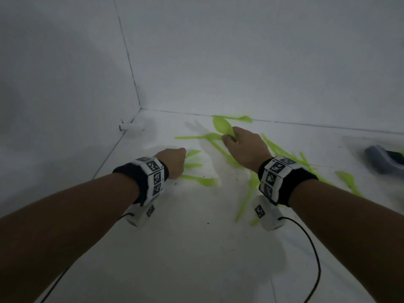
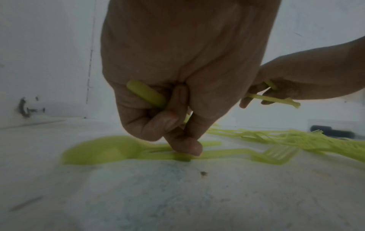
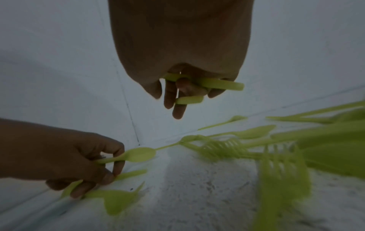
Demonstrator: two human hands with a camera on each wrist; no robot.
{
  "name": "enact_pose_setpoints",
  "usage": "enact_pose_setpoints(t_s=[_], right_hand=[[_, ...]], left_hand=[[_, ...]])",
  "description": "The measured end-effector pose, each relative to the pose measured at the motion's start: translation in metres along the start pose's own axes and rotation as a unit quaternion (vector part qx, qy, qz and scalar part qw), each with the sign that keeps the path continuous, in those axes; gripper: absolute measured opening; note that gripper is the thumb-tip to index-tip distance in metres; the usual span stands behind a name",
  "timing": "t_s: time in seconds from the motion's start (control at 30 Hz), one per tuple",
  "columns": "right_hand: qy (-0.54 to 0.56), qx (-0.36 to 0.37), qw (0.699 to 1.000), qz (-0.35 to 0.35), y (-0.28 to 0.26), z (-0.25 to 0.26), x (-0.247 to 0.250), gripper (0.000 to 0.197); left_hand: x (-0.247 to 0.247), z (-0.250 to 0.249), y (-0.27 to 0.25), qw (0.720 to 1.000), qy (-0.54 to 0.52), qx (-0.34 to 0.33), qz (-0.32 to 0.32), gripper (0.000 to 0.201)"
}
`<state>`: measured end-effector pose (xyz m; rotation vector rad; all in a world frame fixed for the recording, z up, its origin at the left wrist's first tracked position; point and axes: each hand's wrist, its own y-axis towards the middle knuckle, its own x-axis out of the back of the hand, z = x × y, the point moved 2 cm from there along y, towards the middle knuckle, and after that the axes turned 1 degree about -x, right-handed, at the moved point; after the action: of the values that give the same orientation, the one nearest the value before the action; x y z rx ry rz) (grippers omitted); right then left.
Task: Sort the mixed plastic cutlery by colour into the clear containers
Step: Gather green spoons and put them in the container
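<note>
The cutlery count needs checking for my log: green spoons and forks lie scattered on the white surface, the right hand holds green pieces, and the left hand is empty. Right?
Not quite: the left hand is not empty. The left wrist view shows its grip closed on a green handle. The rest stands: the right hand holds a green spoon.

I see a white table point(image 1: 196, 259) speckled with small dark marks, meeting white walls point(image 1: 240, 51) in a corner. A black cable point(image 1: 314, 248) loops across it, and a blurred dark grey object point(image 1: 384, 159) lies at far right.

Both hands, left point(image 1: 172, 162) and right point(image 1: 244, 147), reach forward, fingers curled.
</note>
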<state>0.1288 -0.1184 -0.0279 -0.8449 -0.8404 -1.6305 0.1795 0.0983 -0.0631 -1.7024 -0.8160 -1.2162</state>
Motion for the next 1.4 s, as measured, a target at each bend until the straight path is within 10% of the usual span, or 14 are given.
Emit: enact_pose_setpoints(t_s=[0.1,0.23,0.6,0.93,1.1,1.3,1.4], right_hand=[[0.034,-0.016,0.999,0.022,0.001,-0.017,-0.007,0.013],[0.041,-0.082,0.994,0.065,0.003,-0.037,-0.010,0.051],[0.053,-0.148,0.985,0.065,0.019,-0.071,-0.005,0.019],[-0.007,-0.099,0.990,0.104,0.045,-0.068,-0.015,0.041],[-0.079,-0.062,0.987,0.123,0.062,-0.066,-0.024,0.015],[-0.155,-0.035,0.982,0.106,0.065,-0.062,-0.020,0.014],[-0.190,-0.017,0.980,0.061,0.065,-0.058,-0.011,0.013]], left_hand=[[0.000,-0.006,0.002,1.000,0.002,-0.027,0.004,0.007],[0.002,-0.018,0.004,0.998,-0.008,-0.054,0.016,0.012],[-0.004,-0.043,0.006,0.988,-0.033,-0.148,0.008,0.017],[0.003,-0.028,0.024,0.993,-0.079,0.082,-0.013,0.089],[0.003,-0.025,0.037,0.992,-0.097,0.086,0.008,0.055],[0.009,-0.017,0.038,0.991,-0.107,0.075,0.027,0.070],[0.013,-0.015,0.049,0.993,-0.083,0.054,0.057,0.037]])
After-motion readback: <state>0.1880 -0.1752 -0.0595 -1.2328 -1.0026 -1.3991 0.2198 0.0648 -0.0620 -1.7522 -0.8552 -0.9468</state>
